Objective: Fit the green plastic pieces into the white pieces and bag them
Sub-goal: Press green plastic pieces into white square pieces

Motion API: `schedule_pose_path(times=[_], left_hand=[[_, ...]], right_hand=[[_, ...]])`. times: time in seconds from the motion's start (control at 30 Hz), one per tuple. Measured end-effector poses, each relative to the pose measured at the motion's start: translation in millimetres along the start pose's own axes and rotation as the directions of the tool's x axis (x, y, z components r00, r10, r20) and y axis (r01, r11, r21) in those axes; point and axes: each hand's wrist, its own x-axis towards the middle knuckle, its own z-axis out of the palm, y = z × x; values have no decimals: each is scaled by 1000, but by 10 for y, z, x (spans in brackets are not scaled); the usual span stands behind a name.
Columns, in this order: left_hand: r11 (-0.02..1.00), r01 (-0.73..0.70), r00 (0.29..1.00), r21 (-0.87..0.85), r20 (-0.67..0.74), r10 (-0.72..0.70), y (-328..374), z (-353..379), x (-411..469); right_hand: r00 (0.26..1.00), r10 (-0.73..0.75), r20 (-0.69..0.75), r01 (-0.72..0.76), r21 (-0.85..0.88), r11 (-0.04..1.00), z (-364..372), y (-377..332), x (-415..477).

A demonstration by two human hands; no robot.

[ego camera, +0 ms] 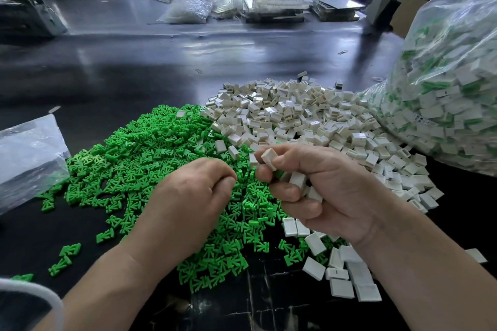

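A: Left hand?
B: Curled over the green pieces; holding one or not, I cannot tell.
A: Right hand?
B: I pinch a white piece between thumb and forefinger, more in my palm. The white pile lies just beyond, the full bag at far right.

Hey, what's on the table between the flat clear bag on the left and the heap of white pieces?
The heap of green pieces fills that stretch of table; the head view shows it.

head-worn view, downward, close over table
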Motion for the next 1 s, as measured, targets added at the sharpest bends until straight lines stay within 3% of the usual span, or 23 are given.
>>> schedule_pose_path(times=[0.07, 0.17, 0.3, 0.4, 0.57, 0.7, 0.8, 1.0], left_hand=[[930, 150, 988, -335, 21, -152, 21, -30, -3], [649, 281, 959, -707, 178, -221, 76, -94, -2], [461, 327, 944, -825, 264, -196, 118, -120, 2], [383, 345, 936, -857, 284, -208, 146, -133, 3], [328, 326, 939, -887, 262, -223, 181, -149, 4], [339, 293, 949, -894, 228, -219, 160, -141, 9], [333, 274, 953, -902, 207, -221, 137, -134, 8], [473, 219, 969, -854, 132, -211, 159, -110, -17]], right_hand=[[1000, -4, 14, 4, -36, 999, 1, 7, -4], [1000, -6, 18, 7, -40, 999, 3, 14, -10], [1000, 0, 29, 1, -13, 1000, 4, 28, -9], [1000, -9, -7, 9, -32, 999, 10, 39, -7], [998, -50, -43, 47, -74, 996, 34, 61, -15], [997, -69, -30, 66, -86, 994, 54, 61, -27], [991, -91, -99, 79, -115, 990, 74, 61, -13], [986, -122, -113, 104, -151, 983, 110, 74, -21]])
